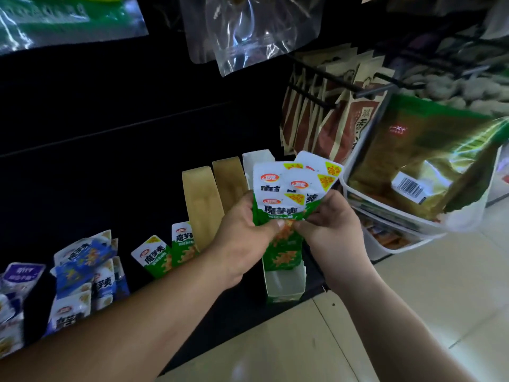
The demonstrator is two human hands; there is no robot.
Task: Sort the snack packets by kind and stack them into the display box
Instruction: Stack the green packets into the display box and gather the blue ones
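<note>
Gripping hands: the left hand and the right hand both pinch one fan of green packets. The thumbs lie on its front and their tips almost meet at the lower middle.
Held fan: several packets of one kind, upright, with the tops spread apart and the lower ends pointing down to the display box.
Display box: it stands open at the edge of the dark shelf, directly under the hands. Green packet ends reach into its back part. It cannot be told whether they stand in the box or belong to the held fan. The front part looks unfilled.
Done, as it seems: most of the green kind is gathered into one bundle and brought to the box.
Green remainder: two loose green packets lean on the shelf just left of the left wrist, beside the beige cardboard flaps.
Blue heap: a mixed, unsorted pile at the far left, with a purple packet touching it.
Left, as a judgement: to lower the fan into the box, to add the two loose ones, then to sort the blue and purple kinds. No box for those kinds can be made out.
Right side: a white basket with a large green-gold bag, near the right hand.
</note>
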